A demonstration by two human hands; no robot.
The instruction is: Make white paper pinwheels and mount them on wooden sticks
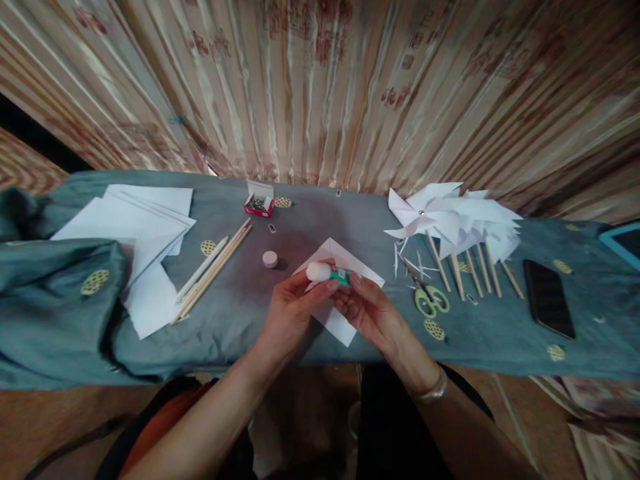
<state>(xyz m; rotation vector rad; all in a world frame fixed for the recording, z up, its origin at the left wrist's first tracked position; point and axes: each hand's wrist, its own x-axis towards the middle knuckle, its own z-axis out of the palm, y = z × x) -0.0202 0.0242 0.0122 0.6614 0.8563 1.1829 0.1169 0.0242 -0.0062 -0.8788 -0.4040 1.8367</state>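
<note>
Both my hands are closed around a white and green glue stick point(340, 275), held lying sideways over the cloth. My left hand point(295, 300) grips its white rounded end, and my right hand point(370, 303) pinches the green end. Beneath them lies a square sheet of white paper point(345, 329) with crease lines, turned cornerwise and partly covered by my hands. A small round white cap point(270, 259) stands on the cloth to the left of the sheet.
Left are white paper sheets point(150, 193), wooden sticks point(214, 273) and a red box of small metal pins point(259, 203). Right are paper pinwheels point(425, 210) on sticks, green-handled scissors point(431, 301) among paper scraps, and a phone point(549, 299). A curtain point(320, 93) hangs behind.
</note>
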